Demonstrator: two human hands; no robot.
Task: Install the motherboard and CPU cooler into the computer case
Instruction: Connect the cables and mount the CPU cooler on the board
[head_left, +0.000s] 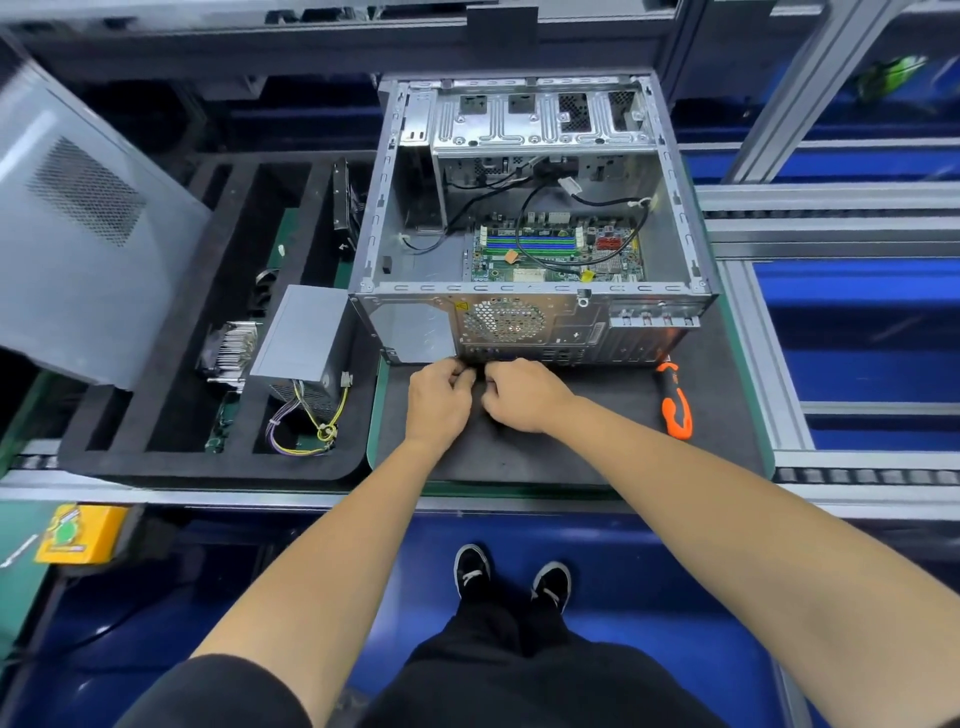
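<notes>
Lying open-side-up on dark mat (519, 457) on desk: computer case (530, 208), motherboard (556, 249) sitting inside on case floor, right of centre. Both hands (439, 402) (522, 395) curling fingers together just near of case rear panel, possibly pinching something small, cannot tell what. CPU cooler (231, 351) resting in foam tray (208, 457) left, beside power supply (301, 338). Orange screwdriver (675, 400) lying right on mat.

Yellow warning triangle sticker on case (535, 322) rear; no legible txt
</notes>
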